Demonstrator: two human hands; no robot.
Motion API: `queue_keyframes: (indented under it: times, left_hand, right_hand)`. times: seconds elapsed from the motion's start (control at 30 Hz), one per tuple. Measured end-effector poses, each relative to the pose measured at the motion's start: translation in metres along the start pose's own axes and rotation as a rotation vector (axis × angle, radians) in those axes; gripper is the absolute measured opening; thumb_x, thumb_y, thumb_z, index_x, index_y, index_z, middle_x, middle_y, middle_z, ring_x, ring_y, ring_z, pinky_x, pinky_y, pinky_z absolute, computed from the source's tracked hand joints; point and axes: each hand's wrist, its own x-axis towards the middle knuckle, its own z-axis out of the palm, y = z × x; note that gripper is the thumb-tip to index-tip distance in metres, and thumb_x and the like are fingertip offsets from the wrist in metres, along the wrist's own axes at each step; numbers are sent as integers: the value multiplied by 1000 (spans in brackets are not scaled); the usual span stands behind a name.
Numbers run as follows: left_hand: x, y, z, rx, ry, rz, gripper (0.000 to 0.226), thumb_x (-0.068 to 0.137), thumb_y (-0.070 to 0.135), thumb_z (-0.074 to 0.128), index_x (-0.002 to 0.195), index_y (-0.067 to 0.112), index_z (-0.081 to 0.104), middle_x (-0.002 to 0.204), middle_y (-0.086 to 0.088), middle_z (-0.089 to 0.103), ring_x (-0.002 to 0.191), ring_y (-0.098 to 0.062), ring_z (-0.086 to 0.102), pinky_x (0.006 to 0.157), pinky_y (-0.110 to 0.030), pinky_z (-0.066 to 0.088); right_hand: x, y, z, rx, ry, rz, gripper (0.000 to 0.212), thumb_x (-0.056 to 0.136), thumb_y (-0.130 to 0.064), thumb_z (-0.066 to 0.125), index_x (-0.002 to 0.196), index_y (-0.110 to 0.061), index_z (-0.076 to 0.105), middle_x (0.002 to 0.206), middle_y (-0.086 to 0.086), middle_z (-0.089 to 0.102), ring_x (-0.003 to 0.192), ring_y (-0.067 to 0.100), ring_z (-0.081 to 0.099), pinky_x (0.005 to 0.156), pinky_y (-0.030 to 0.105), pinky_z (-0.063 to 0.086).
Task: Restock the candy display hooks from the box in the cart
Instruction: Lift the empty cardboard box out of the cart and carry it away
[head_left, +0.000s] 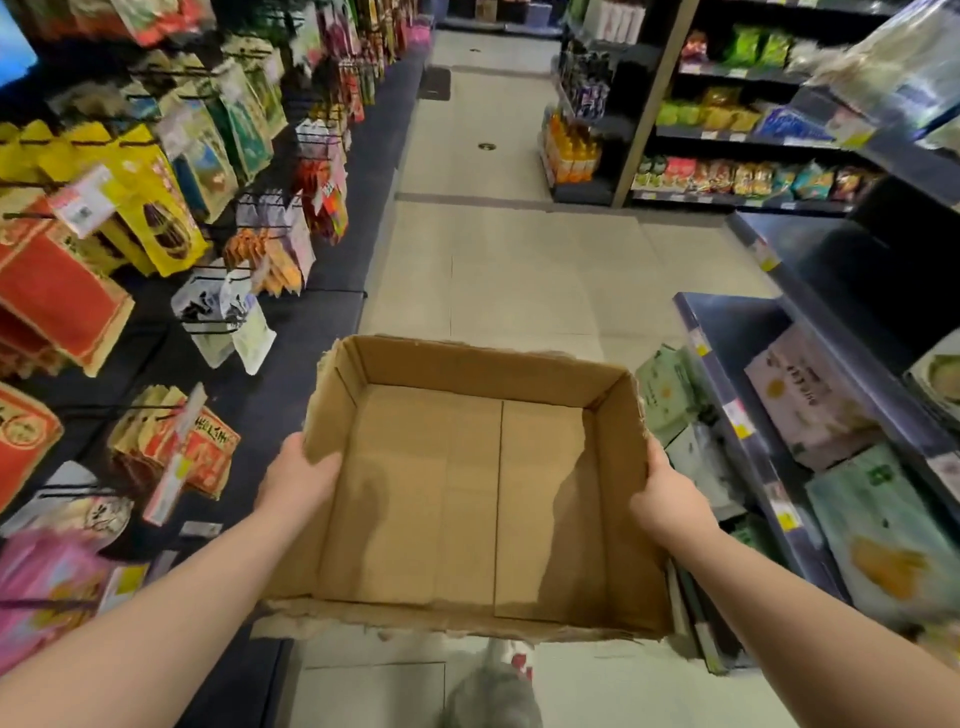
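Forearms (156, 623), two, bare, entering from the lower corners. Peg-hook display (291, 364), left of aisle: dark panel, hung with snack packets (156, 208) in rows. Shelving (727, 364), right of aisle: dark, stocked with flat pouches (878, 525). Cardboard box (467, 493): open-topped, torn rim, bare inner bottom in full view, held above the tiled floor (493, 260) between both hands. Left hand (298, 478): thumb inside, clasping the left wall. Right hand (667, 501): clasping the right wall at its rim.

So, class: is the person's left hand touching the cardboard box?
Touching. The head view shows the left hand gripping the cardboard box by its left wall, thumb over the rim.
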Motion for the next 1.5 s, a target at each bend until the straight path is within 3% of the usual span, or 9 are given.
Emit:
queue_keyframes:
  times: [0.13, 0.23, 0.43, 0.53, 0.63, 0.77, 0.9, 1.13, 1.5]
  left_hand:
    - [37, 24, 25, -9, -12, -31, 50, 94, 27, 54, 139, 11, 40, 133, -17, 53, 121, -40, 49, 95, -42, 41]
    - [67, 45, 48, 0, -16, -77, 50, 95, 26, 54, 141, 11, 40, 132, -17, 53, 121, -41, 48, 93, -41, 40]
    - [127, 72, 97, 39, -47, -168, 53, 97, 27, 51, 144, 11, 34, 137, -18, 48, 123, -41, 47, 98, -47, 41]
    - [157, 72, 119, 77, -55, -220, 54, 98, 27, 51, 146, 11, 32, 140, -18, 46, 126, -42, 45, 101, -50, 39]
    - [190, 62, 139, 105, -80, -261, 55, 97, 28, 51, 146, 12, 31, 140, -19, 46, 125, -42, 45, 99, -49, 39]
    - [236, 35, 173, 103, -112, -324, 55, 98, 27, 50, 147, 12, 31, 143, -18, 44, 127, -42, 43, 101, -50, 38]
    - [284, -5, 209, 120, -143, -392, 56, 98, 26, 51, 148, 12, 31, 144, -17, 44, 128, -40, 44, 102, -49, 38]
    - [362, -95, 282, 198, -232, -426, 51, 96, 25, 53, 142, 10, 39, 135, -17, 53, 119, -38, 52, 98, -46, 44]
    - [436, -211, 391, 166, -307, -537, 50, 99, 18, 49, 147, 16, 34, 141, -11, 47, 126, -32, 48, 97, -43, 43]
  right_hand:
    - [54, -8, -4, -13, -29, -4, 83, 88, -4, 42, 154, -24, -6, 91, 5, 64, 69, 21, 58, 55, 30, 44]
    - [103, -12, -3, 15, -100, -5, 84, 89, -5, 43, 154, -24, -7, 81, 0, 58, 64, 15, 55, 49, 25, 40]
    - [194, -21, 9, -2, -191, 13, 83, 93, -6, 45, 152, -24, -12, 93, 4, 61, 85, 18, 63, 82, 33, 51]
    - [233, -23, 27, 43, -239, 42, 86, 91, -3, 44, 152, -28, -12, 82, 0, 55, 80, 20, 63, 70, 33, 56]
    - [269, -25, 53, 93, -275, 109, 85, 93, -4, 43, 151, -35, -10, 91, 1, 54, 85, 22, 64, 76, 38, 58]
    - [314, -25, 102, 107, -286, 186, 70, 92, -5, 42, 152, -26, 10, 125, 10, 56, 106, 29, 60, 89, 42, 53]
    - [353, -21, 160, 115, -344, 204, 47, 93, -5, 44, 138, -15, 38, 120, 10, 59, 102, 29, 60, 85, 39, 52]
    - [412, -9, 274, 90, -388, 257, 52, 90, 1, 43, 140, -12, 37, 124, 13, 56, 100, 32, 58, 87, 48, 54]
    - [485, 39, 429, 147, -435, 386, 59, 88, 6, 39, 144, -12, 35, 136, 15, 49, 118, 36, 50, 91, 41, 47]
